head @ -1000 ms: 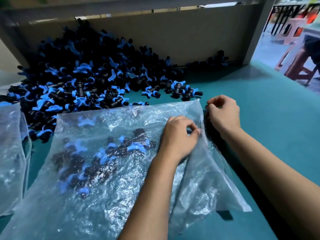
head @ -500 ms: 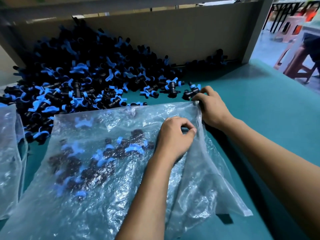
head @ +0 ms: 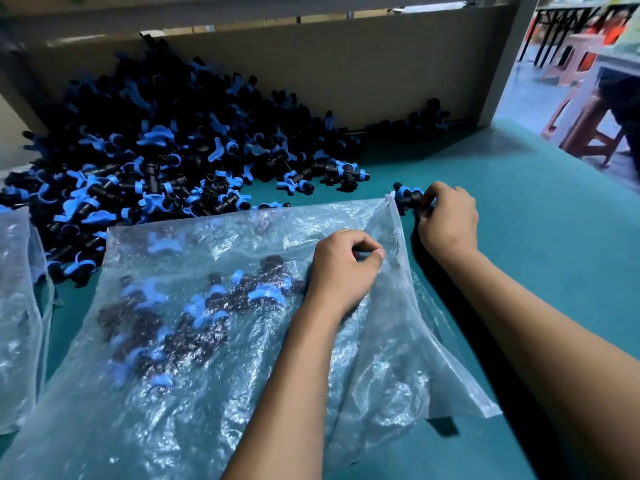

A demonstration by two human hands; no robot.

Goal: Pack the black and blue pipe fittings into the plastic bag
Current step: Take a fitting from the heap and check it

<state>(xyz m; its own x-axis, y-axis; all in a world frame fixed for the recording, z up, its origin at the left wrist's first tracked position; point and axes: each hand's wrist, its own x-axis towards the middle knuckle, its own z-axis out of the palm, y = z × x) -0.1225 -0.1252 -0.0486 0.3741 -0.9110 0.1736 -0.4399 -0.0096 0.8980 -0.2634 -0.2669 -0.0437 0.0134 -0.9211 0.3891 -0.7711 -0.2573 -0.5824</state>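
A clear plastic bag [head: 214, 358] lies flat on the teal table [head: 519, 237] and fills the lower left and the middle of the frame. Inside it, a group of black and blue fittings [head: 194, 317] shows through the wrinkled film, a little left of the centre. The left hand [head: 341, 268] rests on top of the bag near its right edge; its fingers are curled and the thumb meets the forefinger, so it seems to pinch the upper layer of the film, but the film between the fingertips is hard to see. The right hand [head: 446, 216] is just beside the upper right corner of the bag, in the middle right of the frame. Its fingers are curled around a black and blue fitting [head: 407, 199], which sticks out to the left of the hand and touches or almost touches the corner of the bag. Behind the bag, in the upper left of the frame, a large pile of fittings [head: 166, 150] lies on the table and leans against a brown board [head: 346, 71] which stands along the back. A few single fittings lie at the near edge of the pile, close to the top edge of the bag. At the left edge of the frame there is a second plastic bag [head: 17, 306], only partly in view. In the upper right corner, far from the table, pink stools [head: 581, 133] stand on the floor.
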